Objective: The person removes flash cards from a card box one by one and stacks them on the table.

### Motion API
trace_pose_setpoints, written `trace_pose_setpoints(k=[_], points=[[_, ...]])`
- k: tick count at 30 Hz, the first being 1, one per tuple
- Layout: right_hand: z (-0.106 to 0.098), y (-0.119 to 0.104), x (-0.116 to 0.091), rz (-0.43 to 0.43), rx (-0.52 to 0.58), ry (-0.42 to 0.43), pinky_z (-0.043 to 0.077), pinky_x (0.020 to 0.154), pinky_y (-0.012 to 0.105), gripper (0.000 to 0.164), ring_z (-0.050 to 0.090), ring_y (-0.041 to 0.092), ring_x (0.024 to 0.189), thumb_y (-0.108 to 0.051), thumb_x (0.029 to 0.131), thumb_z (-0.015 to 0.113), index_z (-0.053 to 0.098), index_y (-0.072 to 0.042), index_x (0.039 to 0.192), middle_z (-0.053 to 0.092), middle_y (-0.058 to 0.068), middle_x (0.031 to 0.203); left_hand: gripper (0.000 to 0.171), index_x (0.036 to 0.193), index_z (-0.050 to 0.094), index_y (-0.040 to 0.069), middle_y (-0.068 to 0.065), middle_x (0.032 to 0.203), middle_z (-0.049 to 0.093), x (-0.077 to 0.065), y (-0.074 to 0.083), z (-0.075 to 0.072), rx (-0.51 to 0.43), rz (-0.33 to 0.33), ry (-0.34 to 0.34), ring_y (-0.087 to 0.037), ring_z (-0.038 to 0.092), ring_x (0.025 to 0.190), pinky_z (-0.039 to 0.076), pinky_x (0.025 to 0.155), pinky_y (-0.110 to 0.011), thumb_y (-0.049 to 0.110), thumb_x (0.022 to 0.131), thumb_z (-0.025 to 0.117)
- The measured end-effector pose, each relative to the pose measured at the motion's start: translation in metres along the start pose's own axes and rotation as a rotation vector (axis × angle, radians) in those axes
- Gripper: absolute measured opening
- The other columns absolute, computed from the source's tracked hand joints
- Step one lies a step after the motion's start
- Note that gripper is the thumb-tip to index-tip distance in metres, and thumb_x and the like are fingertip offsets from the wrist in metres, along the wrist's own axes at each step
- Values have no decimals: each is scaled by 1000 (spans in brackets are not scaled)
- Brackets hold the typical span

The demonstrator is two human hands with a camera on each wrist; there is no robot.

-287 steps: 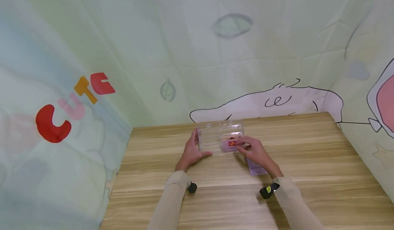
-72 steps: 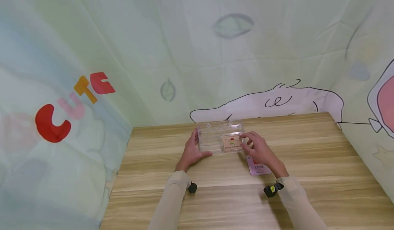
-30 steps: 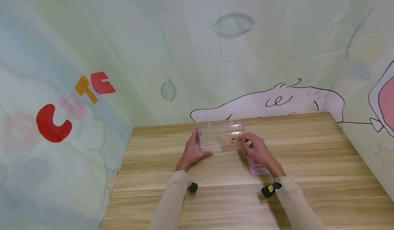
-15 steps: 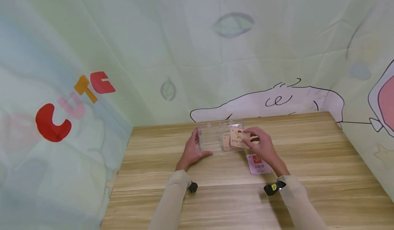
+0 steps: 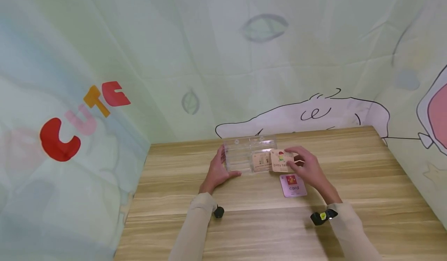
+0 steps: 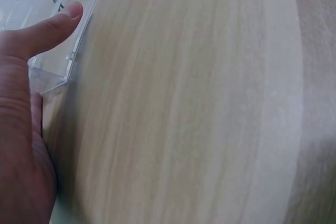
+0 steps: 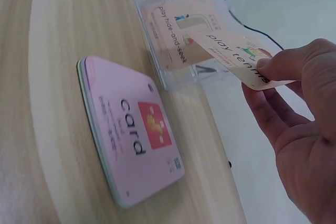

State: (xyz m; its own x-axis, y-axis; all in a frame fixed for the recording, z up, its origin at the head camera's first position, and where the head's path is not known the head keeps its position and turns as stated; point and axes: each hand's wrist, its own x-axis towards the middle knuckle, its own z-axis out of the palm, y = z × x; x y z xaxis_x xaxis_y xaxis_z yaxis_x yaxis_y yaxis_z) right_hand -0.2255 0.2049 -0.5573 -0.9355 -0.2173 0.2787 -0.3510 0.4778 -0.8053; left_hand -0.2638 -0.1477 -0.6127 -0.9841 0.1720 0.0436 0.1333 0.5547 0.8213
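My right hand [image 5: 309, 170] pinches a peach flash card [image 5: 280, 161] printed "play tennis" between thumb and fingers, just right of the clear plastic card rack [image 5: 238, 154]. Another peach card [image 7: 176, 32], reading "play hide-and-seek", sits in the rack's lower right compartment. My left hand [image 5: 217, 173] grips the rack's left side, its thumb [image 6: 55, 27] laid over the front edge in the left wrist view. Below the right hand, a small stack of cards [image 7: 131, 129] lies on the table, with a lavender one reading "card" on top.
The wood-grain tabletop [image 5: 244, 230] reaches back to a printed cloth backdrop [image 5: 216, 59]. A black wrist camera [image 5: 319, 217] sits at the right wrist, another [image 5: 219, 212] at the left.
A lavender card has left the rack's lower right compartment. My right hand has since lifted out the "play tennis" card and moved it right, uncovering the "play hide-and-seek" card. The left hand stays put.
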Motion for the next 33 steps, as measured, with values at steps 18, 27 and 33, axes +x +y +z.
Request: trace_pose_setpoints(k=[18,27,33], points=[[-20,27,-38,132,18,-124,57,97,54,45,66,42,112,4,91,74,63,2,135,62,25,136,134,165,15,8,-18,163,36,4,-3,1,-1,2,0,-28,38,149,33,122,-34,33,66,101],[-18,31,-48,179,46,-161,60,92,44,44,69,40,109,5,91,73,64,2,134,63,25,134,132,164,16,8,-18,163,36,2,-2,1,4,4,4,-29,39,148,34,121,-36,35,66,101],[-14,35,-51,170,36,-171,62,79,30,41,72,31,97,6,89,75,66,6,129,67,27,124,132,165,15,9,-17,164,35,2,-1,1,12,-4,-1,-29,39,149,33,121,-36,36,67,100]])
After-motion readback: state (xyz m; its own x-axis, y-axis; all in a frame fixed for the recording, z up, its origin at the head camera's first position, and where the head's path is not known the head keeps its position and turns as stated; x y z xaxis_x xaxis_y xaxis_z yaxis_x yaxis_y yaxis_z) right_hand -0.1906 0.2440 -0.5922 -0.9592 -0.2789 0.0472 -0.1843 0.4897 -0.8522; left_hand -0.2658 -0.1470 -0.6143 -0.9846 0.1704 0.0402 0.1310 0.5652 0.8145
